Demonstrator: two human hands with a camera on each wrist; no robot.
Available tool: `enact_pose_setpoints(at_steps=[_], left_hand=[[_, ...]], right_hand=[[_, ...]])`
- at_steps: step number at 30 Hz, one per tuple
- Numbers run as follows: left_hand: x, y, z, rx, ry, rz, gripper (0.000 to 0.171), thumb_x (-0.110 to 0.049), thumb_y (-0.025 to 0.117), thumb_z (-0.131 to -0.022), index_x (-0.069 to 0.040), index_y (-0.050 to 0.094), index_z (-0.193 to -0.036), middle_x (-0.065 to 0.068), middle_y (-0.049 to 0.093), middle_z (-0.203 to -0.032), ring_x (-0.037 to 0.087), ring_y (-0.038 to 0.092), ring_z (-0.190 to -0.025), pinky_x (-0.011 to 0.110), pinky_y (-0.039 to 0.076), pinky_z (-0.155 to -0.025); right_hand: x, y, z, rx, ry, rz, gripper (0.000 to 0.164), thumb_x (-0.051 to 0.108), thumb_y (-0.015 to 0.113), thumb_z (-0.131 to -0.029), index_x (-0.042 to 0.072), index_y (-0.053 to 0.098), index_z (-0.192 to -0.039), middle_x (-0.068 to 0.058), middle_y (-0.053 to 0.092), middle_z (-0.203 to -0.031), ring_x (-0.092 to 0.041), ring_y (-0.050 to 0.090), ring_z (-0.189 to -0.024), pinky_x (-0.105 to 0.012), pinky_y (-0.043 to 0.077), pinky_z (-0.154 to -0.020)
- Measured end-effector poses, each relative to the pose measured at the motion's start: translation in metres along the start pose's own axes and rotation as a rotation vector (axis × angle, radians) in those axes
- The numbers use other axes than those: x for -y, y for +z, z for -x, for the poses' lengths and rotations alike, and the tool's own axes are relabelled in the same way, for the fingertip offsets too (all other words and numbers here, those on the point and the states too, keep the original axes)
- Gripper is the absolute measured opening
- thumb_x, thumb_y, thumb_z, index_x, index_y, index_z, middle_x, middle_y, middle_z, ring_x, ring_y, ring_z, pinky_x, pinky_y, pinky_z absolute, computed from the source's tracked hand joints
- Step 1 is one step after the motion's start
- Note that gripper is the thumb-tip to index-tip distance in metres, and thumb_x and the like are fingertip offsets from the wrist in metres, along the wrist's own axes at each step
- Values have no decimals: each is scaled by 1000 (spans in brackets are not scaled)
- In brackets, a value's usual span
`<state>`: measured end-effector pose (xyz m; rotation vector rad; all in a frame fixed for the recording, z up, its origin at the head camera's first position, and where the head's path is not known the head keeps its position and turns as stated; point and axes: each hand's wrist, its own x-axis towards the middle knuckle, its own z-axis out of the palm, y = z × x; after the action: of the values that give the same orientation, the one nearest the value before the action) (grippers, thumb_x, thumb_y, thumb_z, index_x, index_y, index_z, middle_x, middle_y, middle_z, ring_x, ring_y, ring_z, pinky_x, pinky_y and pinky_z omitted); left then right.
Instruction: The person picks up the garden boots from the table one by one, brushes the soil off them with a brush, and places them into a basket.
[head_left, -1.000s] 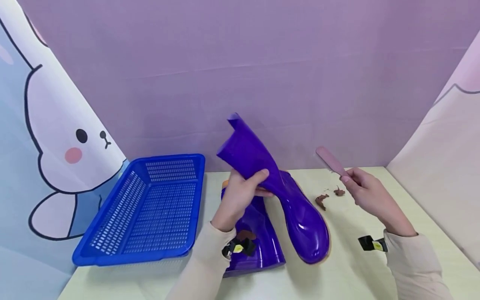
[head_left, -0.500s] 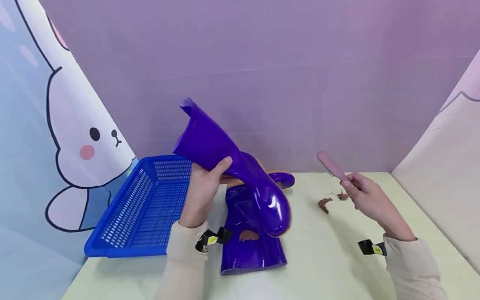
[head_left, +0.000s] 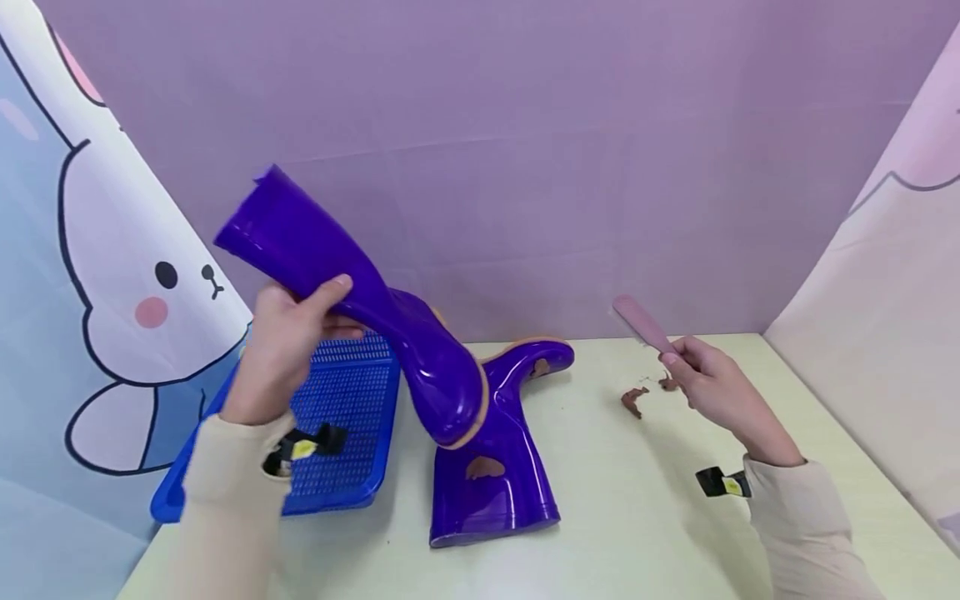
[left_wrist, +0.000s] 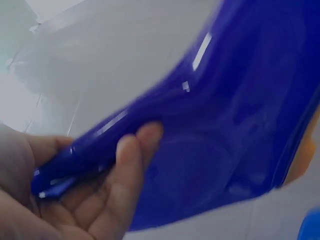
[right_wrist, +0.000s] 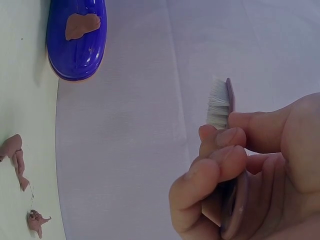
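My left hand [head_left: 296,333] grips a glossy purple rain boot [head_left: 442,375] by its shaft, thumb on the near side. The boot hangs tilted in the air, its toe pointing down right, partly over the basket. In the left wrist view the fingers curl around the folded boot shaft [left_wrist: 200,150]. A second purple boot [head_left: 495,467] lies on the table, with brown patches [head_left: 486,467] on its shaft and toe. My right hand [head_left: 720,383] holds a pink brush [head_left: 643,323] above the table; its white bristles [right_wrist: 218,105] show in the right wrist view.
A blue perforated plastic basket [head_left: 381,450] stands at the left, partly hidden by my left arm and the boot. Brown clumps [head_left: 634,402] lie on the pale table [head_left: 600,517] near my right hand. A purple cloth backdrop [head_left: 525,167] rises behind the table.
My left hand has lifted the boot and carried it leftward, from beside the lying boot toward the basket, uncovering the lying boot. The right hand with the brush has stayed nearly still.
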<state>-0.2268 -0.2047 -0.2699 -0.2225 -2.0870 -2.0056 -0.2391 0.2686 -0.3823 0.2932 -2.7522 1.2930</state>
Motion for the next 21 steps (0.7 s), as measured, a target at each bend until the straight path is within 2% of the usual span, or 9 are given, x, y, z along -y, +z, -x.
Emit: enact_pose_setpoints(at_steps=[5, 6, 10, 13, 17, 19, 21], left_hand=[[-8, -36, -19, 3, 20, -82, 33, -23, 67, -100, -10, 50, -125, -4, 77, -95, 16, 78, -72, 31, 62, -63], [-9, -43, -22, -8, 17, -122, 34, -24, 67, -100, -10, 50, -126, -6, 76, -93, 16, 77, -71, 30, 62, -63], [-13, -68, -32, -47, -11, -389, 51, -34, 63, -101, -5, 46, -139, -15, 72, -89, 10, 76, -70, 29, 62, -64], [-12, -81, -38, -39, -36, -569, 65, -41, 59, -102, -1, 38, -149, 1, 74, -105, 7, 75, -72, 29, 62, -68], [-2, -94, -47, -5, -69, -653, 69, -40, 55, -104, 4, 33, -153, 31, 61, -132, 8, 75, -77, 29, 63, -70], [7, -99, -50, 10, -83, -686, 71, -41, 55, -104, 4, 32, -154, 34, 57, -137, 11, 74, -81, 31, 63, -71], [16, -103, -51, 16, -87, -711, 68, -40, 54, -104, 5, 36, -152, 35, 57, -135, 16, 75, -83, 32, 63, -71]], right_hand=[[-1, 0, 0, -1, 4, 6, 29, 29, 43, -110, 2, 55, -110, -5, 56, -80, -12, 47, -59, -29, 40, -51], [-2, 0, 0, 2, 2, 0, 30, 30, 43, -110, 2, 55, -111, -5, 56, -79, -12, 47, -59, -30, 40, -51], [-4, 2, -1, 5, -4, -5, 30, 30, 43, -110, 2, 55, -110, -4, 54, -78, -12, 46, -58, -30, 40, -50], [-5, 2, -2, -5, -17, 2, 30, 29, 43, -111, 2, 55, -108, -4, 54, -76, -12, 46, -58, -30, 41, -50], [-6, 2, -3, -4, -27, 0, 30, 29, 43, -111, 1, 55, -109, -4, 53, -76, -12, 47, -58, -30, 41, -50], [-7, 2, -4, -2, -24, 3, 31, 30, 42, -111, 2, 55, -109, -4, 53, -77, -12, 47, -58, -30, 41, -50], [-7, 2, -4, 0, -25, 4, 32, 30, 42, -111, 1, 54, -109, -5, 53, -77, -13, 47, -58, -30, 41, -50]])
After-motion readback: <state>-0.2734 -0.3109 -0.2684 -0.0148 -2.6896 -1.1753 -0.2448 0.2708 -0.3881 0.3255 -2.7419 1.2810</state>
